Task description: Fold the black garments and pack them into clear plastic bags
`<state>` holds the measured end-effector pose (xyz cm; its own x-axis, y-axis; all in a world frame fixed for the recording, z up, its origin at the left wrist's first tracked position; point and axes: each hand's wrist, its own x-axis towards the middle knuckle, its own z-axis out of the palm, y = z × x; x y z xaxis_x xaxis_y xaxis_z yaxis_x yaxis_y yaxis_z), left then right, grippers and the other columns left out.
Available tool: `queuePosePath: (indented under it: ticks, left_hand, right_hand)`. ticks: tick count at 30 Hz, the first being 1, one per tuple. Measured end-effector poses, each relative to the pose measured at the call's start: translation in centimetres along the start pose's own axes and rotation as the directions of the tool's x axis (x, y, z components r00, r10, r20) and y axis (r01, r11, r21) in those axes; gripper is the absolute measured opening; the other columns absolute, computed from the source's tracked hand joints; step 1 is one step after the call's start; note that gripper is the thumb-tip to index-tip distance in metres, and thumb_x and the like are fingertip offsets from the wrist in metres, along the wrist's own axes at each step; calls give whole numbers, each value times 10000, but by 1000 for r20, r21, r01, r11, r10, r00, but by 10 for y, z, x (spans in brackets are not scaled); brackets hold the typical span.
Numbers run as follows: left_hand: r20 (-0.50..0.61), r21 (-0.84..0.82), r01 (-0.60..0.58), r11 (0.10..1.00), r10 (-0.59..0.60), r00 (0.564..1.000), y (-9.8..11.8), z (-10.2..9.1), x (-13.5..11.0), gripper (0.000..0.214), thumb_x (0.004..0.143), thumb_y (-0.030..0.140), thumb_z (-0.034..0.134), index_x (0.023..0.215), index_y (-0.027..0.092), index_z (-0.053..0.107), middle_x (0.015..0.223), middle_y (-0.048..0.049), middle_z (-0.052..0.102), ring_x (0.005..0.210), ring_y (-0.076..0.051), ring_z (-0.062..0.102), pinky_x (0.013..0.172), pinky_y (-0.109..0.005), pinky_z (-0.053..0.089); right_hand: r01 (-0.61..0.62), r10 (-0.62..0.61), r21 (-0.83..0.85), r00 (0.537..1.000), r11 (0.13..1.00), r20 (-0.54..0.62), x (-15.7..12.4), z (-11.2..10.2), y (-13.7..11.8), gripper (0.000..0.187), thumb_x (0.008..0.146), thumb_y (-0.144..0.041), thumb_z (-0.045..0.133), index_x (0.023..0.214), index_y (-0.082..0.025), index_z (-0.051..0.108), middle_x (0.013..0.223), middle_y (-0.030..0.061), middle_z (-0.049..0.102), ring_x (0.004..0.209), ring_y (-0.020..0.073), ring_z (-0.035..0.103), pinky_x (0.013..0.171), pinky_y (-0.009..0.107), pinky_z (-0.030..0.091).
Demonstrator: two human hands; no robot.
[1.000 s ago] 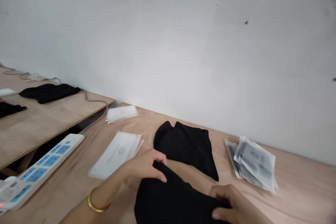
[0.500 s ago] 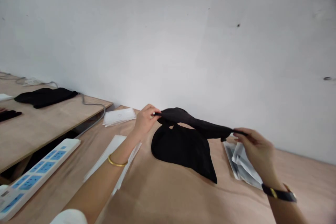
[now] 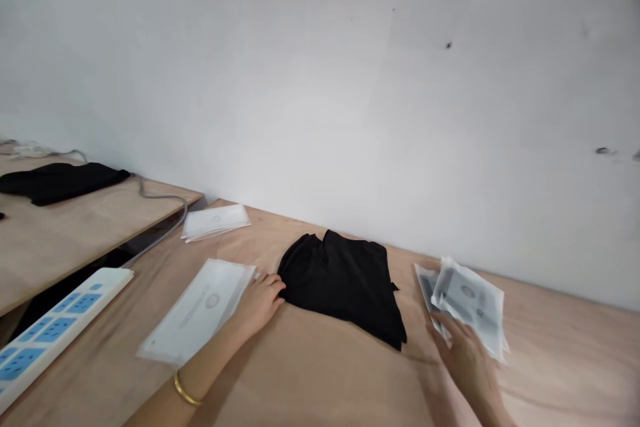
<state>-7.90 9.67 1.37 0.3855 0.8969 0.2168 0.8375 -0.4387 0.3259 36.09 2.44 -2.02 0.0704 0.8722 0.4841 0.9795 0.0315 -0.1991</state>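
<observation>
A black cloth piece [image 3: 345, 280], like a small garment, lies folded over on the wooden table, a small tab sticking out at its right side. At its left edge is my left hand [image 3: 263, 300], fingers together and bent against the fabric, pinching the edge. My right hand [image 3: 467, 357] is off the cloth, fingers partly stretched and apart over the near edge of some frosted plastic packets [image 3: 475, 303] with dark contents. Beneath my left wrist and forearm lies a frosted plastic bag [image 3: 195, 310] with a printed logo.
More frosted bags [image 3: 216, 221] lie near the wall. A white power strip [image 3: 65, 323] with blue sockets runs along the left. On the neighbouring table [image 3: 95, 237] rests another black cloth [image 3: 65, 180], and a grey cable [image 3: 165, 197] hangs over its edge.
The raised upper layer of the black cloth has come down onto the rest of it. My right hand has let go and moved down to the packets; my left hand has lowered with the edge.
</observation>
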Motion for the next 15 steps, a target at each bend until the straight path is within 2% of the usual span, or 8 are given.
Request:
queuePosePath:
  ticks: [2,4,6,9,11,13,15]
  left_hand:
    - [-6,-30,-2,1000,2,1000,7,-4,-1,253,817,137,568,1049,197,650,1117,-58,611,1039,-242,533,909,-378,409]
    - [-6,-72,-19,997,19,1000,17,-7,-4,250,826,148,555,1052,206,646,1111,-52,606,1019,-228,546,895,-359,414]
    - [3,-112,-38,993,39,999,28,-11,-11,233,839,170,543,1040,222,649,1087,-38,613,987,-215,561,867,-340,422]
    - [10,-151,-51,987,53,999,40,-18,-23,209,850,181,526,998,246,660,1040,-14,630,954,-203,572,832,-322,424]
    - [13,-177,-40,983,43,999,44,-23,-31,196,851,181,519,961,245,668,1006,-11,642,934,-201,577,822,-315,422]
    - [30,-210,-15,978,21,999,48,-28,-38,186,849,185,515,921,235,680,969,-18,655,915,-200,583,815,-309,421]
    - [53,-265,18,964,-4,999,55,-30,-43,180,839,190,525,897,233,690,951,-17,665,911,-199,588,812,-298,420]
  right_hand:
    - [-77,67,-201,996,977,-57,14,-8,14,456,862,-432,391,1138,-141,608,1077,155,675,928,341,621,763,472,509]
    - [-114,115,-318,993,941,-16,27,-11,22,467,865,-393,387,1228,-141,539,1124,153,652,938,352,613,733,471,498]
    - [-107,139,-338,988,935,73,37,-9,25,449,884,-300,343,1271,-137,498,1068,146,672,912,332,631,707,441,492]
    - [-72,142,-297,964,952,223,46,-6,22,494,865,-134,257,1317,-129,456,876,133,697,773,287,671,646,392,479]
    - [-59,133,-237,942,970,309,45,-9,12,493,832,-108,280,1262,-153,515,831,128,703,730,278,683,619,370,474]
    - [-69,115,-121,895,990,432,37,-18,-6,391,803,-137,350,1076,-173,627,789,121,712,705,270,689,594,337,472]
    - [-148,77,64,783,987,618,26,-29,-34,284,789,-175,397,912,-183,653,671,85,698,614,234,678,531,287,457]
